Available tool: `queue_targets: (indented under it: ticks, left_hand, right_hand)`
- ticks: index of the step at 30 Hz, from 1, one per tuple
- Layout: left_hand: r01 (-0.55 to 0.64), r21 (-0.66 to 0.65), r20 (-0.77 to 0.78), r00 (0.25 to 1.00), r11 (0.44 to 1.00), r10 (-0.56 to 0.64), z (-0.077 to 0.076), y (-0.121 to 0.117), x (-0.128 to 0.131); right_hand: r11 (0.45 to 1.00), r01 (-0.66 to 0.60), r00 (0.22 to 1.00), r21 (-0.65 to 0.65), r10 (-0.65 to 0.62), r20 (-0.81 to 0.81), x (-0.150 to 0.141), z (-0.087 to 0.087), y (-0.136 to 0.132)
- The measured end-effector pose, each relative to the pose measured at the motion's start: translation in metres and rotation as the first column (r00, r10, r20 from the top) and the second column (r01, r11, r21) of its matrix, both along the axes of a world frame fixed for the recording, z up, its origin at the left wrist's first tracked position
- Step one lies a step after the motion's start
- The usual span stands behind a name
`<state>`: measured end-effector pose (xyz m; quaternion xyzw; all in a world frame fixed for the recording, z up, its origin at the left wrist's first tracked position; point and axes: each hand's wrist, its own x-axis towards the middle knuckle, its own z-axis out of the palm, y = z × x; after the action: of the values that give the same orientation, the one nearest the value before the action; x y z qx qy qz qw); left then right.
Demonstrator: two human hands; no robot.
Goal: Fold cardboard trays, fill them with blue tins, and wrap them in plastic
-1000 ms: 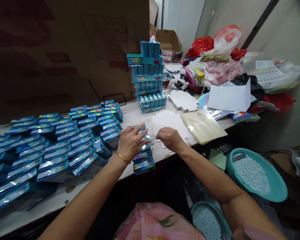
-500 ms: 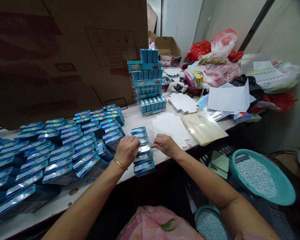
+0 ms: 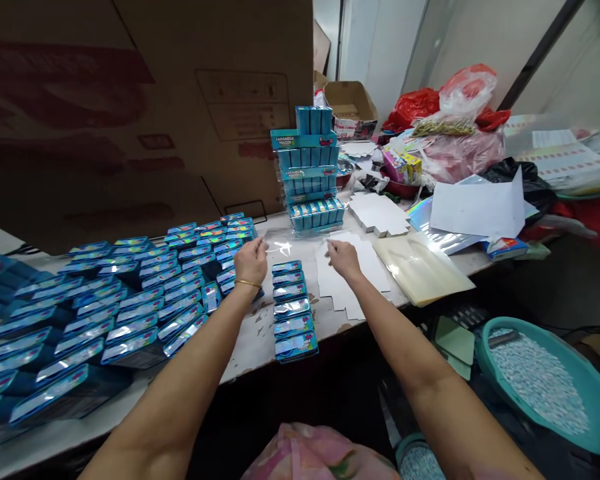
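Observation:
A clear plastic film (image 3: 285, 249) spans the gap between my hands, glinting near its middle. My left hand (image 3: 251, 261), with a gold bangle at the wrist, pinches its left side. The right side is pinched by my right hand (image 3: 344, 259), above some white cut card (image 3: 357, 277). Just nearer to me than the film, a column of several small blue boxes (image 3: 293, 308) runs toward the table's front edge. Behind the film stands a tiered blue display (image 3: 307, 177) filled with small blue boxes.
Rows of blue boxes (image 3: 145, 293) cover the left of the table before a large brown carton (image 3: 145, 120). On the right lie stacked white card (image 3: 379, 212), yellowish clear sheets (image 3: 423, 270) and plastic bags (image 3: 460, 147). A teal basin (image 3: 585, 400) of small pale-blue pieces stands lower right.
My hands have moved from over the box column to beyond its far end and spread apart. The film now stretches visibly between them. The view has shifted slightly left.

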<state>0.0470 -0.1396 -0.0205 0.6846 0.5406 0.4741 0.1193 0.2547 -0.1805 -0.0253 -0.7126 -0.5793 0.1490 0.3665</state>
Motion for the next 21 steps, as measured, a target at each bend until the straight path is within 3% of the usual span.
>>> queue_targets:
  ticks: [3, 5, 6, 7, 9, 11, 14, 17, 21]
  left_hand:
    - [-0.027, 0.159, 0.254, 0.967, 0.987, -0.014, 0.020, 0.018, -0.002]
    - [-0.040, 0.295, 0.371, 0.925, 0.955, -0.077, 0.031, 0.022, -0.003]
    - [-0.049, 0.298, 0.413, 0.907, 0.953, -0.083, 0.032, 0.023, -0.002]
    - [-0.052, 0.237, 0.449, 0.891, 0.970, -0.062, 0.030, 0.023, 0.000]
    - [-0.039, -0.035, 0.501, 0.864, 0.999, 0.051, 0.016, 0.025, 0.005]
    - [0.002, -0.328, 0.523, 0.833, 0.945, 0.180, -0.008, 0.030, 0.013]
    - [0.052, -0.479, 0.555, 0.791, 0.876, 0.257, -0.044, 0.038, 0.020]
    - [0.065, -0.490, 0.544, 0.802, 0.869, 0.247, -0.068, 0.042, 0.020]
    - [0.051, -0.539, 0.497, 0.825, 0.841, 0.268, -0.084, 0.038, 0.014]
  right_hand:
    - [0.928, 0.063, 0.913, 0.367, 0.095, -0.397, -0.010, 0.031, 0.020]
    - [0.867, 0.127, 0.811, 0.483, 0.189, -0.554, -0.016, 0.045, 0.029]
    - [0.863, 0.142, 0.753, 0.485, 0.224, -0.618, -0.019, 0.047, 0.034]
    - [0.880, 0.149, 0.688, 0.452, 0.236, -0.686, -0.022, 0.045, 0.039]
    - [0.946, 0.157, 0.536, 0.285, 0.161, -0.828, -0.028, 0.030, 0.050]
    - [0.987, 0.148, 0.383, 0.060, -0.001, -0.924, -0.034, 0.006, 0.061]
    - [0.992, 0.105, 0.229, -0.075, -0.098, -0.969, -0.037, -0.032, 0.073]
    - [0.998, 0.060, 0.210, -0.036, -0.048, -0.977, -0.036, -0.064, 0.076]
    - [0.999, 0.039, 0.431, -0.031, -0.045, -0.901, -0.043, -0.097, 0.067]
